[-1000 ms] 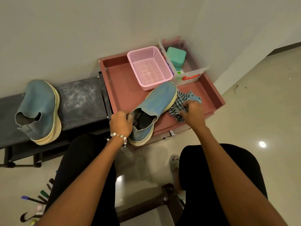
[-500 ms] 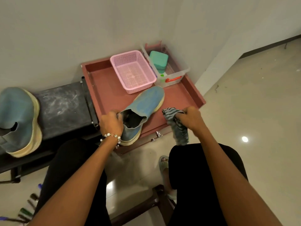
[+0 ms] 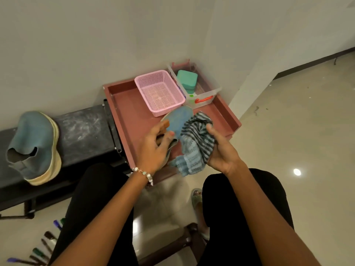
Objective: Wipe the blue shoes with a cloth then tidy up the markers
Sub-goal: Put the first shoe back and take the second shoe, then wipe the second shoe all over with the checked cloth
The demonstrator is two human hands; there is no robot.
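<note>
Wiping looks barely started: left hand (image 3: 153,148) grips one blue shoe (image 3: 179,120) mid-frame over the red tray (image 3: 124,104), right hand (image 3: 221,150) clutches the striped cloth (image 3: 196,143) against it. Second shoe (image 3: 33,144) waits on the table at left. Markers (image 3: 41,250) lie scattered on the floor, lower left.

both hands (image 3: 153,148) (image 3: 221,152) raised, fingers curled
</note>
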